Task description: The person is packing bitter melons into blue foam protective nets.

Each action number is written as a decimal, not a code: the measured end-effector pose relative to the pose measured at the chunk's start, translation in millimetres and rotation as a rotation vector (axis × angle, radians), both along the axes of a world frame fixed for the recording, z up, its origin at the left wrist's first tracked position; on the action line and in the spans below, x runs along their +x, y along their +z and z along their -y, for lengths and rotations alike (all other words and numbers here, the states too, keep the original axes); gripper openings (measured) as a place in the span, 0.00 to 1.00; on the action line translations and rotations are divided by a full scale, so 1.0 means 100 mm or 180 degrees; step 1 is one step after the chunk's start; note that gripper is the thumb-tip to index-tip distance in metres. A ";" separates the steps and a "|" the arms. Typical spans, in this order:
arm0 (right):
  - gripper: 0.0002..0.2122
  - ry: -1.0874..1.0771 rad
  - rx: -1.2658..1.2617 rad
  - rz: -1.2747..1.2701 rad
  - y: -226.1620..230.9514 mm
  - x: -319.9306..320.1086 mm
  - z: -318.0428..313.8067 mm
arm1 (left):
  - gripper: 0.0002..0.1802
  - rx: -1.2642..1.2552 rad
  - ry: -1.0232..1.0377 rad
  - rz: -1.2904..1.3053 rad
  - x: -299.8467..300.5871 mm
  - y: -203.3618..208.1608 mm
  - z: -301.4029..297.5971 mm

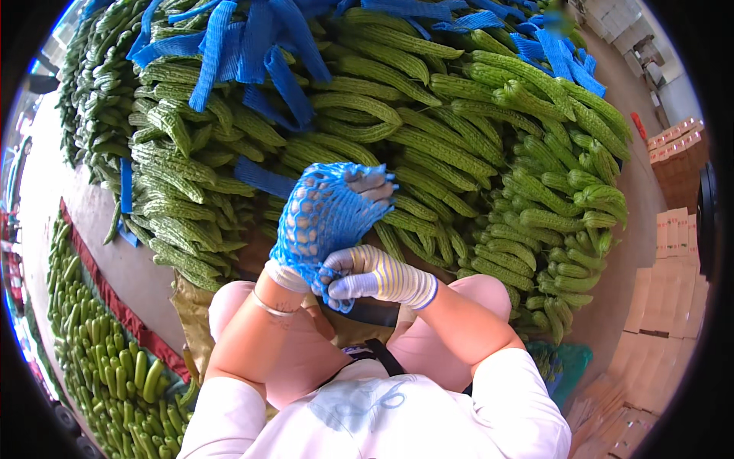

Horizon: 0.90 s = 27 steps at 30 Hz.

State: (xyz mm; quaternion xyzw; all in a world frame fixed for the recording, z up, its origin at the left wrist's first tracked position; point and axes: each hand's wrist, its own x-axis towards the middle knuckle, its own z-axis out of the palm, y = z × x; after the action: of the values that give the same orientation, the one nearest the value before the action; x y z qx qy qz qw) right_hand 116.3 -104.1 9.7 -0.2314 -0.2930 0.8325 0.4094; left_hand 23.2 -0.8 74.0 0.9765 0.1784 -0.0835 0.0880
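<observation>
One blue net sleeve is seen in front of the seated person, drawn over the left hand; the gloved fingers are bunched toward the right within the mesh, and whether anything is gripped by them cannot be told. The sleeve's lower edge is pinched between the thumb and fingers of the right hand, which is nearly closed and covered by one striped glove. One bracelet is worn on the left wrist. Beyond the hands, bumpy green gourds are piled in rows, too many to be counted. At least two bunches of blue sleeves are spread over the far gourds, and one single blue strip is laid just beside the left hand. Uncounted smooth green vegetables are heaped at lower left, beside one red strip; several cartons are stacked at right.
</observation>
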 end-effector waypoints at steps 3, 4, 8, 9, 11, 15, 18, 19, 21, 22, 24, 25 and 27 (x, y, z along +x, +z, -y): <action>0.09 0.0411 0.0541 0.0285 0.04 -0.03 0.03 | 0.18 -0.3585 0.1396 0.3586 -0.12 -0.53 0.04; 0.09 0.0391 0.0513 0.0287 0.04 0.00 0.02 | 0.18 -0.3620 0.1395 0.3572 -0.13 -0.57 0.00; 0.14 0.0903 0.0376 0.0706 -0.01 0.50 -0.27 | 0.25 -0.0105 0.1188 0.2993 -0.22 -0.56 -0.09; 0.15 0.0503 0.0618 0.1249 -0.43 0.75 -0.32 | 0.30 -0.0432 0.1506 0.3062 -0.19 -0.56 -0.07; 0.14 -0.0343 -0.0094 0.3025 -0.96 1.13 -0.57 | 0.42 -0.1047 0.2066 0.2887 -0.22 -0.60 -0.10; 0.22 -0.0548 0.0758 0.6691 -1.70 1.64 -0.79 | 0.46 -0.1714 0.2393 0.2975 -0.12 -0.87 -0.07; 0.23 -0.0306 0.0929 0.7096 -1.75 1.50 -0.89 | 0.48 -0.2263 0.2417 0.2956 -0.19 -0.75 -0.09; 0.23 -0.0019 0.0908 0.7312 -1.71 1.35 -0.91 | 0.48 -0.2542 0.2474 0.2920 -0.25 -0.71 -0.07; 0.23 0.0137 0.0836 0.7421 -1.68 1.23 -0.90 | 0.48 -0.2506 0.2487 0.2913 -0.21 -0.70 -0.06; 0.23 0.0307 0.0732 0.7517 -1.66 1.19 -0.87 | 0.48 -0.2490 0.2498 0.2884 -0.20 -0.68 -0.06; 0.22 0.0226 0.0965 0.7553 -1.63 1.29 -0.77 | 0.47 -0.2420 0.2251 0.2874 -0.20 -0.66 -0.06; 0.22 -0.0257 0.1199 0.7395 -1.59 1.39 -0.71 | 0.47 -0.2350 0.2015 0.2856 -0.21 -0.64 -0.05; 0.23 -0.1283 0.1202 0.6688 -1.37 1.63 -0.56 | 0.46 -0.2369 0.1993 0.2753 -0.20 -0.62 -0.04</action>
State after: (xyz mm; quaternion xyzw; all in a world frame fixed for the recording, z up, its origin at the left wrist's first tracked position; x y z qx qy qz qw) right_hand 279.6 -47.7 -126.9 -0.8054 -0.5769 0.0775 0.1122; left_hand 3.0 3.0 12.1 0.7280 0.3622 0.2905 0.5044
